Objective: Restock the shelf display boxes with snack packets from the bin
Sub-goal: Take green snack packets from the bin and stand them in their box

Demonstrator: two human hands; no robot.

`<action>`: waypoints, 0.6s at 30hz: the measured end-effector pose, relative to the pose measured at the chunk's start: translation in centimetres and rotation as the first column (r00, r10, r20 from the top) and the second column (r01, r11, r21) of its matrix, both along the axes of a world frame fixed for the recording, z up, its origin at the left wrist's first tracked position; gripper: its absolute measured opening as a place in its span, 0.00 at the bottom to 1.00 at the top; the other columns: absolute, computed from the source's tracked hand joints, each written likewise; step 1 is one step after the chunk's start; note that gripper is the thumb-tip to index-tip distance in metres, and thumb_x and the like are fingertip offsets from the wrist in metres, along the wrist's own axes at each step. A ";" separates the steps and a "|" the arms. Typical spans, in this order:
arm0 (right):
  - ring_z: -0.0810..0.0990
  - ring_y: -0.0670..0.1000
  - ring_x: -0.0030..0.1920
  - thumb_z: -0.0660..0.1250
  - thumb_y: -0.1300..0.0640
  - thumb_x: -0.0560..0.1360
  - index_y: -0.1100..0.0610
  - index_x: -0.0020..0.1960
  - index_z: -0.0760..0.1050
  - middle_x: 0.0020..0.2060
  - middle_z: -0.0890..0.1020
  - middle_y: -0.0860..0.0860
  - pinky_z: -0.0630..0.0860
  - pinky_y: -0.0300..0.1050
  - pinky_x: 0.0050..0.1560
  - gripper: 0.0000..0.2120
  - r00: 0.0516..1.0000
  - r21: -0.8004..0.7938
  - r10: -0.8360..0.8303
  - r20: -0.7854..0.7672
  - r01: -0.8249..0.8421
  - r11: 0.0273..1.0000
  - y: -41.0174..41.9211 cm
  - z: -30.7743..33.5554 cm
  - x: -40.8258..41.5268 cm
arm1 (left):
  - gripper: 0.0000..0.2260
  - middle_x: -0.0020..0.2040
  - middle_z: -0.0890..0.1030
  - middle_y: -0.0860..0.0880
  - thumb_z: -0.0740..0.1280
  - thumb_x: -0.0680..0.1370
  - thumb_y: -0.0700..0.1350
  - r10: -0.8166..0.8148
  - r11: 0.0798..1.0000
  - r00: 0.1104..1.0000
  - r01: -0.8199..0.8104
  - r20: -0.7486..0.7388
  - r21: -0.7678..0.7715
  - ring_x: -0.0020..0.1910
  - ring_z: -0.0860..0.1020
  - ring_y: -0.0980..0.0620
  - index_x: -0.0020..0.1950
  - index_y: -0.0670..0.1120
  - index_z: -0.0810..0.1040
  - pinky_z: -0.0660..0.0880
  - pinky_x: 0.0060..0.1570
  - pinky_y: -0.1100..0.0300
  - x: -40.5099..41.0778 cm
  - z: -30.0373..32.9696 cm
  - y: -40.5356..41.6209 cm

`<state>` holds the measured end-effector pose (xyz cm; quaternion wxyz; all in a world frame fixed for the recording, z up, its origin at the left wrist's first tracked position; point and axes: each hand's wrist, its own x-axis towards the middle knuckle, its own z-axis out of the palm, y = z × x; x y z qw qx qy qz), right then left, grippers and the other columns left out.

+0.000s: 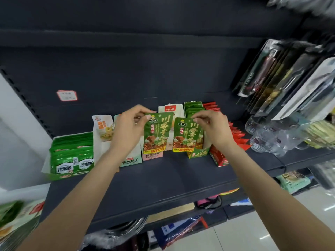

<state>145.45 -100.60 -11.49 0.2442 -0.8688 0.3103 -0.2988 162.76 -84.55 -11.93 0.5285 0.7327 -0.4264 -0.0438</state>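
**Two green packets going up to the shelf, matching box partly stocked**

Left hand [129,129] is pinching the top edge of one green snack packet [157,134], fingers curled at its upper corner. Right hand [211,127] is pinching a second green packet [186,135] the same way. Both packets are hanging upright, side by side, just in front of the row of display boxes on the dark shelf [163,182].

Progress, as I'm judging it: the green display box [196,151] right behind the right-hand packet is showing like-coloured packets at its back but looking open toward the front, so these two are probably heading there. The red box [223,156] beside it and the wide green box [72,156] at far left are looking well filled. The white and pale boxes [130,160] between are largely hidden by the hands; cannot tell their fill. The bin is not in view, so what remains is unclear.

Materials: packets are flat, glossy film pouches, rectangular, printed in green, yellow and red, flexing slightly. Boxes are thin printed card with cut-away fronts. Shelf surface is matte and dark.
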 end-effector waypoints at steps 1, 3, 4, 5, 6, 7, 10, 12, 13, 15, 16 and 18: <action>0.75 0.37 0.37 0.68 0.61 0.75 0.54 0.47 0.82 0.39 0.81 0.44 0.68 0.25 0.38 0.05 1.000 -0.006 0.003 0.002 -0.003 1.000 -1.1 0.1 -0.1 | 0.07 0.41 0.79 0.60 0.67 0.77 0.40 0.001 1.000 1.000 -0.001 -0.003 -0.004 0.44 0.78 0.62 0.45 0.53 0.78 0.79 0.47 0.52 0.0 0.2 -0.8; 0.76 0.39 0.37 0.68 0.61 0.75 0.54 0.47 0.82 0.40 0.81 0.45 0.69 0.28 0.40 0.05 1.000 -0.015 0.008 0.018 -0.008 1.000 -3.1 0.4 -0.4 | 0.05 0.42 0.80 0.57 0.67 0.77 0.40 0.011 1.000 1.000 -0.011 -0.015 0.001 0.45 0.78 0.61 0.46 0.50 0.78 0.79 0.46 0.52 -0.3 0.5 -2.4; 0.77 0.40 0.39 0.68 0.61 0.75 0.54 0.48 0.82 0.42 0.82 0.46 0.70 0.31 0.43 0.06 1.000 -0.015 0.011 0.028 -0.011 1.000 -4.0 0.5 -0.6 | 0.05 0.43 0.80 0.55 0.67 0.77 0.40 0.019 1.000 1.000 -0.019 -0.010 0.005 0.45 0.78 0.61 0.46 0.50 0.79 0.79 0.46 0.55 -0.5 0.5 -3.2; 0.78 0.43 0.40 0.68 0.61 0.75 0.54 0.48 0.82 0.43 0.82 0.47 0.71 0.33 0.44 0.06 0.999 -0.014 0.016 0.036 -0.016 1.000 -5.1 0.6 -0.8 | 0.05 0.44 0.81 0.54 0.67 0.77 0.40 0.029 1.000 1.000 -0.029 0.006 0.009 0.45 0.78 0.61 0.46 0.50 0.78 0.78 0.47 0.58 -0.7 0.6 -4.0; 0.78 0.44 0.42 0.68 0.61 0.75 0.54 0.48 0.82 0.44 0.82 0.47 0.72 0.33 0.45 0.06 0.999 -0.014 0.025 0.040 -0.024 1.000 -6.2 0.5 -1.0 | 0.05 0.44 0.81 0.54 0.67 0.77 0.40 0.035 0.999 0.999 -0.035 0.021 0.012 0.45 0.77 0.62 0.46 0.50 0.78 0.77 0.48 0.62 -1.0 0.6 -4.7; 0.78 0.44 0.42 0.68 0.61 0.75 0.53 0.48 0.82 0.44 0.82 0.48 0.71 0.31 0.44 0.06 0.998 -0.014 0.035 0.044 -0.035 0.999 -7.3 0.5 -1.2 | 0.05 0.44 0.81 0.54 0.67 0.77 0.40 0.040 0.999 0.999 -0.040 0.025 0.012 0.45 0.77 0.62 0.46 0.50 0.78 0.76 0.48 0.63 -1.4 0.6 -5.4; 0.77 0.41 0.40 0.67 0.61 0.75 0.53 0.48 0.82 0.43 0.82 0.49 0.68 0.25 0.41 0.06 0.995 0.002 0.082 0.050 -0.082 0.997 -10.3 0.3 -1.5 | 0.06 0.42 0.80 0.59 0.67 0.77 0.40 0.058 0.998 0.998 -0.058 -0.007 0.004 0.46 0.78 0.61 0.45 0.51 0.78 0.77 0.48 0.57 -2.4 0.4 -7.4; 0.77 0.41 0.39 0.67 0.62 0.75 0.54 0.48 0.82 0.43 0.82 0.49 0.68 0.25 0.41 0.06 0.992 0.028 0.116 0.047 -0.117 0.993 -12.0 0.1 -1.4 | 0.06 0.42 0.79 0.61 0.67 0.77 0.40 0.084 0.997 0.996 -0.084 -0.025 0.001 0.46 0.78 0.60 0.45 0.52 0.78 0.77 0.49 0.56 -3.1 0.3 -8.6; 0.77 0.42 0.39 0.68 0.62 0.75 0.54 0.48 0.82 0.43 0.83 0.50 0.68 0.25 0.42 0.06 0.990 0.043 0.134 0.043 -0.136 0.990 -12.7 -0.2 -1.2 | 0.06 0.42 0.79 0.61 0.67 0.77 0.40 0.097 0.995 0.995 -0.097 -0.024 0.000 0.46 0.78 0.61 0.45 0.51 0.78 0.77 0.49 0.58 -3.6 0.3 -9.1; 0.77 0.44 0.39 0.68 0.62 0.75 0.55 0.48 0.82 0.43 0.83 0.51 0.69 0.25 0.42 0.06 0.984 0.073 0.176 0.028 -0.178 0.981 -14.0 -0.8 -0.8 | 0.06 0.42 0.79 0.61 0.67 0.77 0.40 0.116 0.993 0.993 -0.116 -0.026 0.000 0.45 0.77 0.63 0.46 0.50 0.78 0.76 0.49 0.62 -4.5 0.2 -10.1; 0.76 0.44 0.39 0.68 0.63 0.75 0.56 0.48 0.82 0.44 0.83 0.51 0.69 0.25 0.42 0.06 0.980 0.082 0.196 0.012 -0.197 0.977 -14.5 -1.3 -0.5 | 0.05 0.42 0.78 0.61 0.67 0.77 0.40 0.125 0.992 0.992 -0.125 -0.035 -0.002 0.45 0.77 0.64 0.46 0.50 0.78 0.76 0.48 0.63 -4.9 0.1 -10.5; 0.76 0.42 0.39 0.68 0.63 0.75 0.56 0.48 0.82 0.44 0.82 0.50 0.69 0.25 0.41 0.06 0.972 0.090 0.233 -0.017 -0.230 0.969 -15.3 -2.2 0.0 | 0.05 0.43 0.79 0.62 0.67 0.77 0.40 0.146 0.989 0.988 -0.147 -0.058 -0.012 0.45 0.77 0.65 0.46 0.50 0.78 0.77 0.49 0.62 -5.4 -0.3 -11.0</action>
